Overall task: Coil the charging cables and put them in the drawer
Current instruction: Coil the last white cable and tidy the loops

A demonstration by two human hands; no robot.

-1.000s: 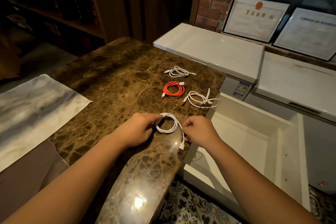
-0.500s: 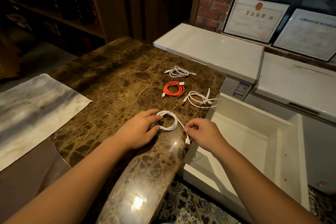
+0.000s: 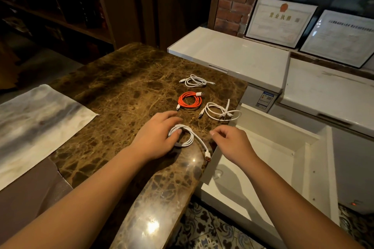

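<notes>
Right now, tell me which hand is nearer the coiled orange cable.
Left. The left hand lies just below the coiled orange cable, fingertips close to it; the right hand hovers farther off, toward the open white drawer.

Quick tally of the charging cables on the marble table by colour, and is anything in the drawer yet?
White charging cables: 3 (far coil, loose one by the drawer, coil under the left hand)
Orange coiled charging cable: 1
Total: 4, all on the brown marble table.
Cables in the open white drawer: 0
</notes>
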